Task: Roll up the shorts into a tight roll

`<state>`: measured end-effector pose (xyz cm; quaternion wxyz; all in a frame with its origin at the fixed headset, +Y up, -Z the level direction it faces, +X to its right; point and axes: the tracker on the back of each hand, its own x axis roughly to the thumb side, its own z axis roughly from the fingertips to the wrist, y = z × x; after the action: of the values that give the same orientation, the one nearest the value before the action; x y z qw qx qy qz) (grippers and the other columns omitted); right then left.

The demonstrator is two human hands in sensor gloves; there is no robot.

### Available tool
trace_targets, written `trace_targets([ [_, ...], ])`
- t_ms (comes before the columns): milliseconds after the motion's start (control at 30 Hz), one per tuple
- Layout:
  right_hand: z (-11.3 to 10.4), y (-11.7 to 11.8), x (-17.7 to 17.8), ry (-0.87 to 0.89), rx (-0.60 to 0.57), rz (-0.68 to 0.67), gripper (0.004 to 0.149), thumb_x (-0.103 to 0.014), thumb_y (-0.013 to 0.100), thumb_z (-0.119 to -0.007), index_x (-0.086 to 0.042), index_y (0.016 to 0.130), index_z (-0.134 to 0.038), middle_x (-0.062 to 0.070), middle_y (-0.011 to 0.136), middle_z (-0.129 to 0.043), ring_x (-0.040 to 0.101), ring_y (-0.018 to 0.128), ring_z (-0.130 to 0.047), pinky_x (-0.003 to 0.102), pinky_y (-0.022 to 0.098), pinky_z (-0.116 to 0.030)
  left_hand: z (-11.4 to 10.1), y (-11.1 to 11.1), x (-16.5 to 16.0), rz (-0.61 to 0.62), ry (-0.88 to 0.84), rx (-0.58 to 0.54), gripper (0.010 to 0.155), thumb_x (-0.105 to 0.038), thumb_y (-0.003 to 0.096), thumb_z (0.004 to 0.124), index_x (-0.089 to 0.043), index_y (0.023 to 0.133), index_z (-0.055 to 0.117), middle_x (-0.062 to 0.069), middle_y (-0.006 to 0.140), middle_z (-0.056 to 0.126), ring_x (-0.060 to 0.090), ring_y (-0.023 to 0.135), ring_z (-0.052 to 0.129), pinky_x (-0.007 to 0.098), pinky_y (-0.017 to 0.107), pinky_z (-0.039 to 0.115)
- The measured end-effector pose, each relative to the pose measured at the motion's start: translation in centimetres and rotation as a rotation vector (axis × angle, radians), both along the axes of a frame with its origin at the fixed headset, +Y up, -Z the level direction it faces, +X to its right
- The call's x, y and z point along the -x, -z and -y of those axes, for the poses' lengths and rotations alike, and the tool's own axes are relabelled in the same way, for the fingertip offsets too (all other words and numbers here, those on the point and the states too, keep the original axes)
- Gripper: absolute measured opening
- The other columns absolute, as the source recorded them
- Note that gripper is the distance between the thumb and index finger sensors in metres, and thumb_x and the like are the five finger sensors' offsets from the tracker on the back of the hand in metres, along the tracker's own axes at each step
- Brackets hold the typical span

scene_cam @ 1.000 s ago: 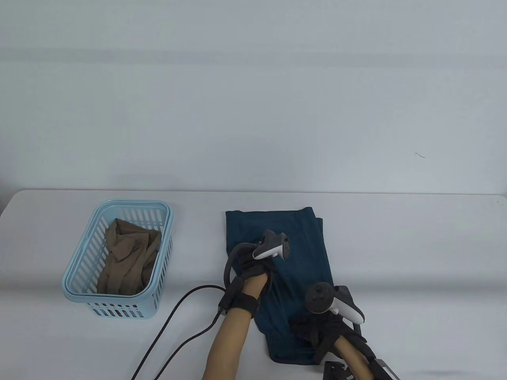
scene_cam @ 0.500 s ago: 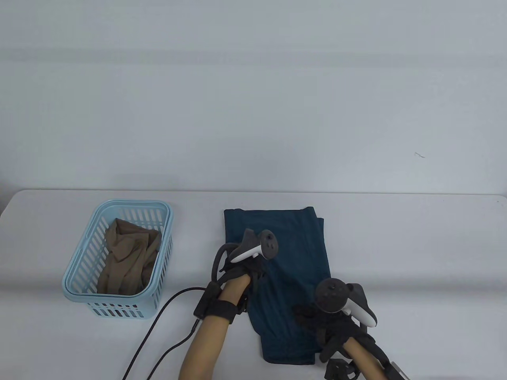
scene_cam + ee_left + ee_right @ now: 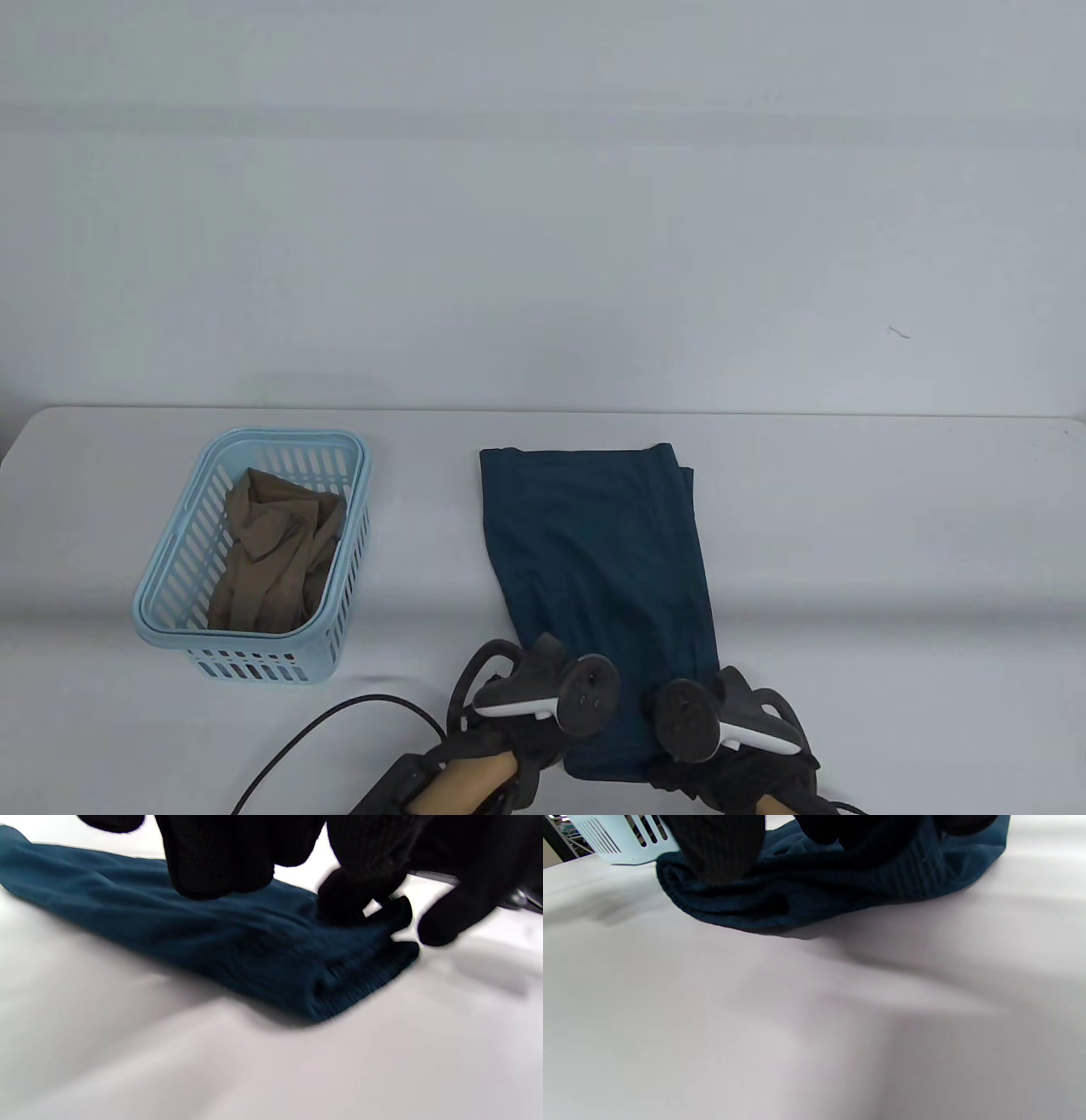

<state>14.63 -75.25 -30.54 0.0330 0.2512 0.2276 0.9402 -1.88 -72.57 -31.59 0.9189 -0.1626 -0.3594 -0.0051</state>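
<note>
Both hands (image 3: pixel 611 747) curl onto the shorts' (image 3: pixel 598 552) near hem

Shorts (image 3: pixel 598 552): dark teal, finely ribbed weave – centre of frame. Basket (image 3: pixel 166 582): pale blue, slotted walls – left of frame. Garment in basket (image 3: pixel 276 552): tan-brown. Table (image 3: pixel 891 543): plain light grey. Gloves on both hands (image 3: pixel 747 768): black knit. Trackers (image 3: pixel 551 692): grey and white.

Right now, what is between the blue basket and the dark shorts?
Only bare white table; the table view shows nothing lying between the basket and the shorts. A black cable runs nearer the front.
</note>
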Motion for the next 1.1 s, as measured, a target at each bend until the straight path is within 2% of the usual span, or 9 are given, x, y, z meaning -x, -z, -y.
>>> trace_targets([
  [133,1.2,-0.5,0.5,-0.083,0.014,-0.047,0.083,-0.043,0.051,-0.071,-0.005,0.111,-0.029,0.025,0.112,-0.034,0.049,0.101,-0.041,0.067,0.072,-0.037,2.3,-0.5,-0.6,0.039,0.116,0.017,0.072,-0.046,0.0498,0.071,-0.012,0.108,0.048,0.019,0.110,0.060,0.038,0.095,0.074,0.067,0.071,0.052],
  [267,1.6,-0.7,0.7,-0.104,-0.062,-0.047,0.078,-0.039,0.051,-0.072,-0.008,0.110,-0.032,0.022,0.112,-0.038,0.046,0.100,-0.047,0.065,0.072,-0.040,3.9,-0.6,-0.7,0.041,0.154,0.060,0.077,-0.046,0.0491,0.072,-0.010,0.109,0.040,0.021,0.111,0.051,0.041,0.097,0.065,0.068,0.071,0.048],
  [500,1.2,-0.4,0.2,-0.039,-0.116,-0.054,0.070,-0.037,0.050,-0.073,-0.011,0.108,-0.045,0.018,0.109,-0.052,0.041,0.097,-0.060,0.060,0.073,-0.048,3.6,-0.6,-0.6,0.057,0.137,0.010,0.070,-0.039,0.0492,0.074,-0.010,0.107,0.046,0.019,0.108,0.059,0.038,0.093,0.072,0.066,0.071,0.052],
  [633,0.6,-0.2,-0.1,0.038,-0.125,-0.025,0.056,-0.031,0.053,-0.068,-0.013,0.105,-0.057,0.016,0.105,-0.064,0.039,0.092,-0.070,0.058,0.071,-0.054,2.8,-0.3,-0.3,0.047,0.089,0.027,0.062,-0.038,0.0511,0.072,-0.010,0.105,0.056,0.018,0.104,0.072,0.037,0.090,0.083,0.065,0.069,0.058],
  [800,0.2,0.3,-0.6,0.122,-0.023,-0.005,0.051,-0.028,0.054,-0.067,-0.014,0.103,-0.063,0.015,0.099,-0.073,0.038,0.087,-0.076,0.061,0.070,-0.054,2.3,0.4,0.6,-0.017,-0.045,0.152,0.052,-0.032,0.0532,0.068,-0.011,0.101,0.067,0.014,0.096,0.085,0.033,0.081,0.094,0.064,0.068,0.061],
  [933,0.5,0.7,-1.0,0.218,0.134,0.028,0.049,-0.026,0.054,-0.066,-0.013,0.101,-0.067,0.015,0.088,-0.083,0.034,0.073,-0.085,0.064,0.069,-0.053,2.9,0.9,1.2,-0.051,-0.105,0.267,0.047,-0.030,0.0535,0.067,-0.013,0.098,0.072,0.009,0.086,0.093,0.029,0.070,0.100,0.066,0.068,0.060],
  [1000,0.7,0.8,-1.0,0.234,0.129,0.070,0.049,-0.026,0.053,-0.067,-0.012,0.100,-0.069,0.015,0.085,-0.085,0.034,0.069,-0.086,0.064,0.068,-0.053,3.1,1.0,1.2,-0.066,-0.106,0.216,0.046,-0.030,0.0533,0.067,-0.015,0.097,0.074,0.006,0.083,0.095,0.028,0.066,0.100,0.066,0.068,0.059],
  [1100,0.6,0.6,-0.7,0.181,0.012,0.090,0.049,-0.027,0.052,-0.069,-0.014,0.099,-0.071,0.011,0.082,-0.088,0.032,0.068,-0.087,0.063,0.068,-0.055,3.2,0.5,0.9,-0.066,-0.074,0.080,0.047,-0.031,0.0528,0.068,-0.017,0.097,0.074,0.005,0.082,0.094,0.028,0.067,0.097,0.066,0.068,0.058],
])
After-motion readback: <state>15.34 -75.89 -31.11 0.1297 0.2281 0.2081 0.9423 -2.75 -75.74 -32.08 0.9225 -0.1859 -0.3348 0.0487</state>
